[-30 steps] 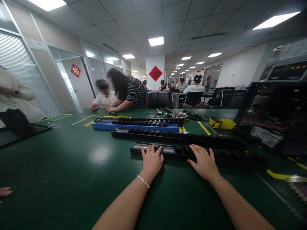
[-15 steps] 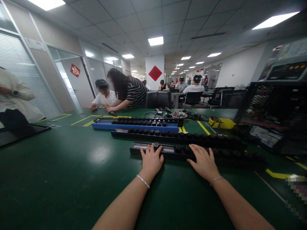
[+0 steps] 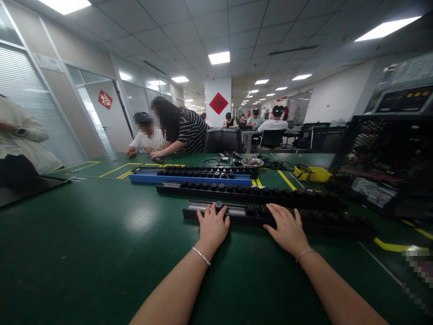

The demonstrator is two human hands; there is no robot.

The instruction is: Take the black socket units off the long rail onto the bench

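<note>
The near black rail (image 3: 248, 220) is laid crosswise on the desk (image 3: 111, 253). On it, a lone block (image 3: 219, 204) is flanked by the spread fingers of the left hand (image 3: 214, 226), seemingly for steadying; the right hand (image 3: 287, 228) is rested farther along, fingers spread.

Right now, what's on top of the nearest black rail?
One dark piece by the left hand, and a row of dark pieces rightward. Whatever lies behind the right hand is covered.

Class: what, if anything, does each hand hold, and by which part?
The left hand has fingers at a lone black piece on the nearest rail; the right hand spreads over that rail. Whether either grips or rests cannot be told.
</note>
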